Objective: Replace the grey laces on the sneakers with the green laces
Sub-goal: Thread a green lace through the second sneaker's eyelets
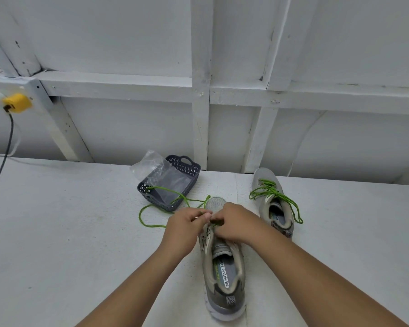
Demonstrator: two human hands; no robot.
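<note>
A grey mesh sneaker with a pale sole (223, 274) lies on the white table (69, 244), heel near the person and toe pointing away, its insole printed with "MEMORY FOAM". Both hands meet over its front eyelets. The left hand (187, 226) sits just left of the shoe's tongue, fingers curled, with its thumb and fingertips pinching a bright green shoelace (149, 224) at the eyelet row. The right hand (234, 224) lies across the top of the same shoe, touching it, fingers curled down onto the lace area beside the left hand; the exact part it grips is hidden under the fingers, though a dark green strand shows between the two hands. From the hands the green shoelace runs left in a loose loop on the table, then back and up into a dark grey perforated plastic basket (189, 169) that stands farther off, left of the shoe's toe. A crumpled clear plastic bag (151, 165) rests in that basket. To the right and farther away lies a second grey sneaker (273, 204), already threaded with a green lace (291, 206) whose loose ends trail over its sides. At far left, a yellow plug adapter (17, 102) with a dark cable (3, 161) is fixed on the white wooden wall (128, 43).
</note>
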